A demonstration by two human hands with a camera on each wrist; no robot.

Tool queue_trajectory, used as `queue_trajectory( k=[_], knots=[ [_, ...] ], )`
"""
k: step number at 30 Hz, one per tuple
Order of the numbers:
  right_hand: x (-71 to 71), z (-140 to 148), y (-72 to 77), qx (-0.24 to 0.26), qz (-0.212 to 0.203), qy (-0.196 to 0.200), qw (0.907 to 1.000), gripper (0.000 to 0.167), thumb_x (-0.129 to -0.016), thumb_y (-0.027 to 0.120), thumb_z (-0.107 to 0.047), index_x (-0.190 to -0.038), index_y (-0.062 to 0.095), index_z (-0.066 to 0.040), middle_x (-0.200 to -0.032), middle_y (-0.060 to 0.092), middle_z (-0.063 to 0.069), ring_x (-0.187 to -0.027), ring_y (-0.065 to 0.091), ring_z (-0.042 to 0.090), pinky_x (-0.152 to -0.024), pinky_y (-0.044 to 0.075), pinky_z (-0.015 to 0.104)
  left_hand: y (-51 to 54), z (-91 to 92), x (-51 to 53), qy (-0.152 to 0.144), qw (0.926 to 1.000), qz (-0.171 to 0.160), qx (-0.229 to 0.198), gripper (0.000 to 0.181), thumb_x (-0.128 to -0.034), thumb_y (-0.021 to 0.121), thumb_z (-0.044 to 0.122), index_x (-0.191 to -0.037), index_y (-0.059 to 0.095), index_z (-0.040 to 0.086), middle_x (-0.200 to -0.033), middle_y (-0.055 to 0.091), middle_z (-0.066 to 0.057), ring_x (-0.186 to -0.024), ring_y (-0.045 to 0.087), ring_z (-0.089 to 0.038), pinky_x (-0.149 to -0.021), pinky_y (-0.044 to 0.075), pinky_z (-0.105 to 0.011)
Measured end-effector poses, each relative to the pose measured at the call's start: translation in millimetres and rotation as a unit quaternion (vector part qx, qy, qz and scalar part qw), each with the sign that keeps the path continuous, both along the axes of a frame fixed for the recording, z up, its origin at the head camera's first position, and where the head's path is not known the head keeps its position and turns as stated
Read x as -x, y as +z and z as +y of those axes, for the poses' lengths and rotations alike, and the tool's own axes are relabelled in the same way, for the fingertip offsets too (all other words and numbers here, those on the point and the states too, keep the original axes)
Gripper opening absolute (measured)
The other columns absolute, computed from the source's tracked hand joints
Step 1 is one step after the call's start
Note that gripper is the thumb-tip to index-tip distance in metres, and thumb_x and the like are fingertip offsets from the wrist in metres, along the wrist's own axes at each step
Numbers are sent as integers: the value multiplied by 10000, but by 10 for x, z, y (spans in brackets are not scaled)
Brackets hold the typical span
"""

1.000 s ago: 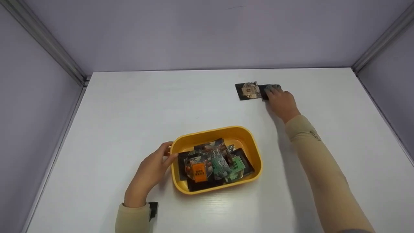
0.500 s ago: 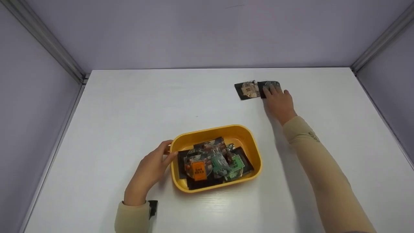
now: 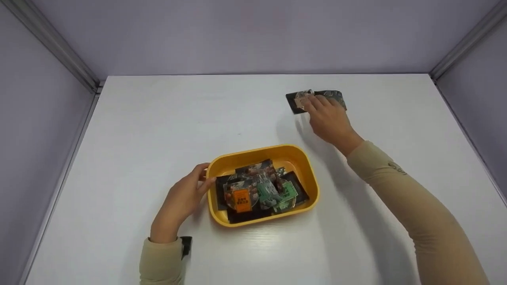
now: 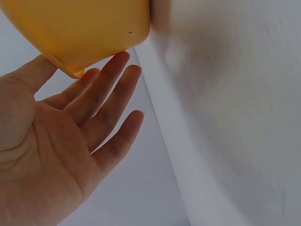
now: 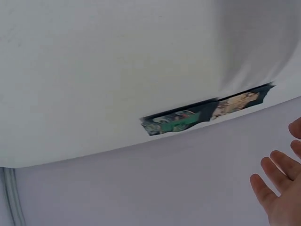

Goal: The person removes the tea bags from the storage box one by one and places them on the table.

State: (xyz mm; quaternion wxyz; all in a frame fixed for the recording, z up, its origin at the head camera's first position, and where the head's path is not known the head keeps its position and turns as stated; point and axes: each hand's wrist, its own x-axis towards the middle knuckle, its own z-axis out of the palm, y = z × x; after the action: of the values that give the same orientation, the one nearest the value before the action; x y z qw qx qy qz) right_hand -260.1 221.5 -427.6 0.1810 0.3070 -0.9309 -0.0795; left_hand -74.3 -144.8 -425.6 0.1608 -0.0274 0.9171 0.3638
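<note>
My left hand (image 3: 184, 200) holds the left side of a yellow plastic bin (image 3: 297, 155), thumb over the rim; in the left wrist view its fingers (image 4: 110, 106) meet the outer wall. Several dark printed packets (image 3: 269, 190) lie piled in the bin, one with an orange label (image 3: 242, 200), others with green. Near the table's far edge, two flat packets lie side by side: a tan-labelled packet (image 3: 292, 105) and a green-labelled packet (image 5: 174, 123). My right hand (image 3: 332, 124) is over them, fingers extended and holding nothing; the right wrist view shows it lifted off the table.
The white table (image 3: 158, 130) ends at a grey back wall (image 3: 237, 39), with side panels left and right. A small black object (image 3: 186, 246) shows beside my left sleeve.
My right hand has left the right-hand packet and moved left, over the tan-labelled one. My left hand stays on the bin. The head view has tilted slightly.
</note>
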Motion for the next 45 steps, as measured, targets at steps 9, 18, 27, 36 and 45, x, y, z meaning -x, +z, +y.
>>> queue_trajectory(
  k=[9, 18, 27, 36, 45],
  knots=[
    [-448, -339, 381, -840, -369, 788, 9927, 495, -971, 625, -148, -1436, 484, -55, -1472, 472, 172, -1303, 494, 336, -1077, 413, 484, 28, 4, -36, -44, 10000, 6, -18, 519, -1043, 498, 385, -1502, 375, 177, -1380, 558, -122, -1278, 510, -324, -1072, 400, -537],
    [-937, -681, 532, -1648, -304, 2092, 9634, 596, -940, 693, -226, -1464, 450, -80, -1498, 441, 165, -1322, 480, 315, -1070, 423, 465, 59, -26, -102, -67, 9999, 17, 74, 523, -1041, 512, 368, -1501, 377, 160, -1369, 565, -134, -1274, 510, -342, -1070, 396, -550],
    [-1235, -949, 499, -1448, -627, 2896, 9441, 606, -920, 717, -228, -1441, 448, -75, -1493, 449, 141, -1330, 466, 298, -1071, 425, 437, 52, -41, -130, -156, 9997, 187, 85, 515, -1044, 505, 355, -1490, 389, 123, -1339, 584, -159, -1261, 521, -360, -1068, 391, -563],
    [-1404, -1166, 430, -1590, -1103, 3761, 9061, 478, -980, 635, -256, -1427, 507, -148, -1489, 480, 70, -1335, 468, 228, -1092, 396, 374, 58, -46, -136, -117, 9999, 47, 31, 523, -1042, 501, 376, -1499, 380, 154, -1362, 566, -153, -1273, 510, -358, -1068, 390, -567],
    [-1448, -1213, 309, -1630, -1719, 4142, 8788, 441, -1026, 527, -353, -1424, 531, -163, -1483, 487, 36, -1363, 436, 210, -1150, 320, 444, 59, -54, -130, -103, 9999, -1, 20, 526, -1042, 497, 385, -1502, 375, 159, -1372, 560, -147, -1287, 499, -350, -1079, 382, -559]
  ],
)
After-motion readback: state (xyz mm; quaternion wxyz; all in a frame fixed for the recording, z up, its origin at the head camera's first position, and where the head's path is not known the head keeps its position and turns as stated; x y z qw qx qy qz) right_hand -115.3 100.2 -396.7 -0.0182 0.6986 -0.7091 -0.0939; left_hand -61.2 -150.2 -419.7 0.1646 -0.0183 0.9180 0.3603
